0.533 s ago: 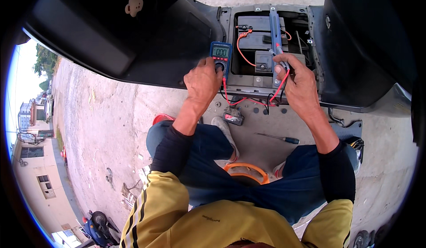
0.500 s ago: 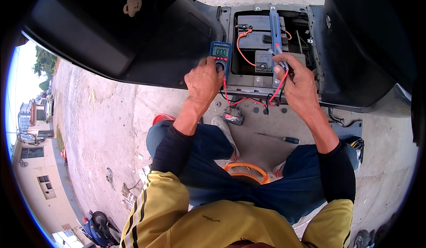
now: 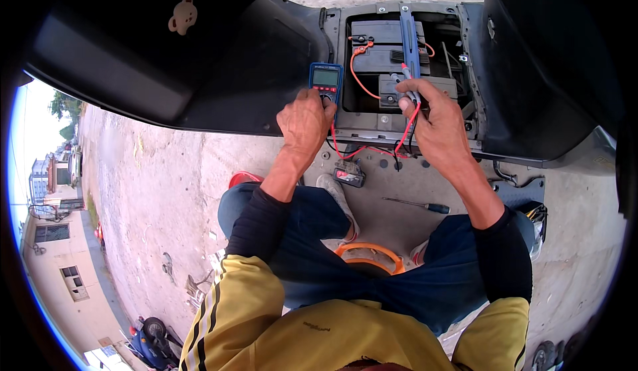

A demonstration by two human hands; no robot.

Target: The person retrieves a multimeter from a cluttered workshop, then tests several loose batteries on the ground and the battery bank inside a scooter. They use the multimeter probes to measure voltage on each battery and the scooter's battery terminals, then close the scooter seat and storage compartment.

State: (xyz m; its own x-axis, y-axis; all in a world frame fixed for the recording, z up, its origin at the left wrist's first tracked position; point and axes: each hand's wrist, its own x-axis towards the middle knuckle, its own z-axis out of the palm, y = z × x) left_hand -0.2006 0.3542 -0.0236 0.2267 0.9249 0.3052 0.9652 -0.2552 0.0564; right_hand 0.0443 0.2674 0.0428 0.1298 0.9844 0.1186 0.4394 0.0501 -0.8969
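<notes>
A blue multimeter [image 3: 325, 77] with a blank grey display rests at the left edge of an open battery compartment. My left hand [image 3: 304, 120] is closed on its dial area, fingers curled over the lower half. In my right hand [image 3: 438, 120] are the test probes [image 3: 411, 91], red and dark, pinched together with their tips pointing up and left. They hover over the lower dark battery [image 3: 425, 87]; whether a tip touches it I cannot tell. Red and black leads [image 3: 362, 150] sag between meter and probes. A blue bar [image 3: 407, 32] crosses the batteries.
An orange cable [image 3: 354, 69] joins the battery terminals. Black body panels [image 3: 226, 72] flank the compartment. On the ground lie a screwdriver [image 3: 425, 206] and a black-and-red power tool battery [image 3: 349, 173]. An orange ring-shaped object [image 3: 372, 247] is between my legs.
The multimeter's display showed digits before and is blank now. My right hand has shifted slightly left with the probes. My left hand stays on the meter.
</notes>
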